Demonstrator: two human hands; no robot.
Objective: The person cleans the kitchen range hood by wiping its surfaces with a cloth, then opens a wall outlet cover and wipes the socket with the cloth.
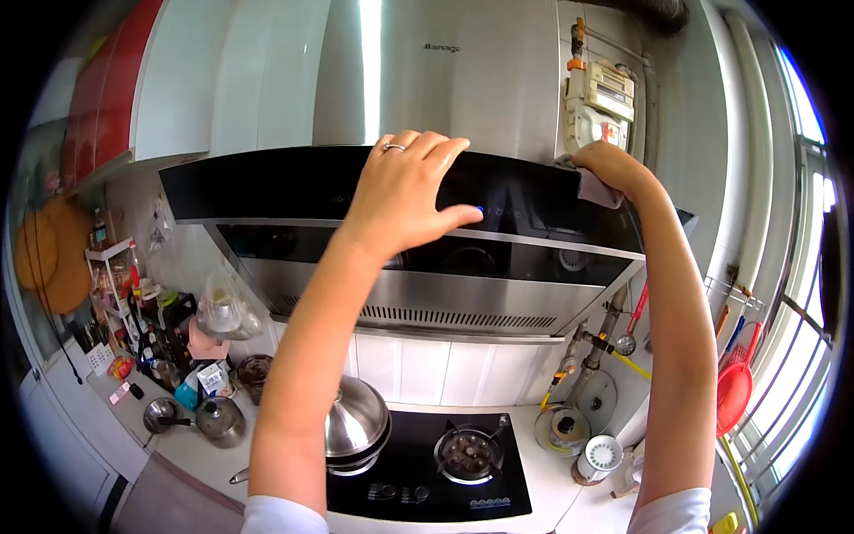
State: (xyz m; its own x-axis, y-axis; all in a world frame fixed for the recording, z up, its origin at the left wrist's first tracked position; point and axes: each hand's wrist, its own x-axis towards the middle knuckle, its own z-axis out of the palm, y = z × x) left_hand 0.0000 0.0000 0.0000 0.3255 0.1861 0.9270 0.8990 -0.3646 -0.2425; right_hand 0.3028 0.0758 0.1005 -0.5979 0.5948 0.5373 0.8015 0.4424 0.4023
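Both my arms reach up to a black and steel range hood (294, 182). My left hand (405, 191) rests on the hood's black front panel, fingers over its top edge and thumb stretched out to the side near a small lit blue spot. Nothing shows in that hand, which wears a ring. At the right end of the panel, my right hand (614, 165) grips a greyish cleaning cloth (599, 190) that hangs down over the black surface. The fingertips of this hand are partly hidden behind the cloth and the hood's edge.
Below stands a black gas hob (409, 458) with a domed steel lid (358, 418) over its left burner. Pots (220, 421) and bottles crowd the left counter. A gas meter (600, 111) hangs behind my right hand. A red strainer (735, 392) hangs by the window.
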